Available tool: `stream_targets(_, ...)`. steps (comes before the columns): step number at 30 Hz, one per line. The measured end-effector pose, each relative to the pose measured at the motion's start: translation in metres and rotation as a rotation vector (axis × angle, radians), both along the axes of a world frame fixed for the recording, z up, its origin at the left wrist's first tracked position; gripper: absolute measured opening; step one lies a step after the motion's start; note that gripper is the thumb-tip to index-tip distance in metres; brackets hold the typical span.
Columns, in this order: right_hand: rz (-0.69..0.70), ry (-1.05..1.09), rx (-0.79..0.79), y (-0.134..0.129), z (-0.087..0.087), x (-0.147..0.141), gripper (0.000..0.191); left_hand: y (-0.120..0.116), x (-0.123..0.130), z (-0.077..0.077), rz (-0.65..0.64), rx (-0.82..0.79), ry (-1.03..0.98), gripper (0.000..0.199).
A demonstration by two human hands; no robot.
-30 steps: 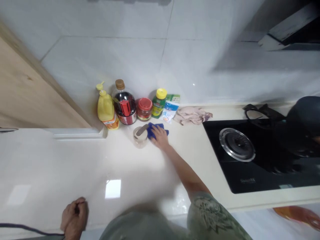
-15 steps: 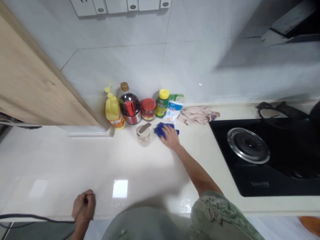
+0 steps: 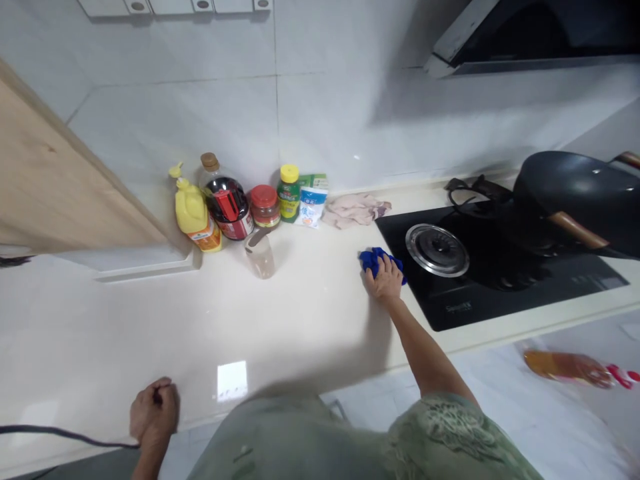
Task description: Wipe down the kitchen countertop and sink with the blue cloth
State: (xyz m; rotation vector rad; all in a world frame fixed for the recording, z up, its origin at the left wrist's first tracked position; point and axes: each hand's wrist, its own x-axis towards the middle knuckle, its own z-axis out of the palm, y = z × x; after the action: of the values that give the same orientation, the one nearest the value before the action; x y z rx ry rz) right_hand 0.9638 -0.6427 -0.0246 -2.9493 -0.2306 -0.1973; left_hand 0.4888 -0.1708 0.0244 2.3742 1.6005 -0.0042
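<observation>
My right hand (image 3: pixel 386 281) presses a blue cloth (image 3: pixel 371 259) onto the white countertop (image 3: pixel 300 300), at the left edge of the black cooktop (image 3: pixel 457 303). Its fingers are bent over the cloth. My left hand (image 3: pixel 154 408) rests closed on the counter near the front edge at the lower left, and nothing shows in its curled fingers. A clear cup (image 3: pixel 261 259) with a brownish handle stands left of the cloth. Along the wall are a yellow jug (image 3: pixel 192 212), a dark sauce bottle (image 3: pixel 227 203), a red-lidded jar (image 3: pixel 265 208) and a yellow-capped green bottle (image 3: pixel 289 197).
A white and blue packet (image 3: pixel 313 205) and a crumpled pinkish cloth (image 3: pixel 355 209) lie by the wall. A black wok (image 3: pixel 575 193) sits on the cooktop's right part. Below the counter is an orange bottle (image 3: pixel 567 368). A range hood (image 3: pixel 545 40) hangs above.
My right hand has moved right with the blue cloth, from beside the cup to the cooktop edge. The view has shifted right, showing more of the wok. My left hand stays resting on the counter.
</observation>
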Motion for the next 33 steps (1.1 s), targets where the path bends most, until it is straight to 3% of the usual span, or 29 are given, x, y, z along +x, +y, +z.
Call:
stream_targets(5,0.044,0.0,-0.001,-0.023,-0.001,-0.097,0.067,-0.001,-0.006,-0.007,-0.068,0.003,-0.053,0.045)
stream_targets(8,0.128,0.053,-0.006,-0.02,-0.002,-0.149,0.063,-0.003,-0.007,-0.008,-0.109,0.032,-0.099,0.046)
stream_targets(12,0.33,0.098,0.017,0.012,0.002,-0.17,0.058,-0.005,-0.007,-0.008,-0.12,0.038,-0.136,0.046)
stream_targets(16,0.538,0.093,0.06,0.072,0.006,-0.133,0.056,-0.004,-0.009,-0.01,-0.131,0.036,-0.142,0.043)
stream_targets(25,0.757,0.045,0.128,0.228,0.005,-0.018,0.054,0.0,-0.017,-0.017,-0.183,0.119,-0.265,0.03)
stream_targets(29,0.736,0.099,0.114,0.263,0.007,0.013,0.059,-0.003,-0.016,-0.017,-0.163,0.147,-0.293,0.026)
stream_targets(33,0.631,0.083,0.107,0.267,0.004,0.036,0.062,-0.007,-0.016,-0.016,-0.163,0.15,-0.299,0.026)
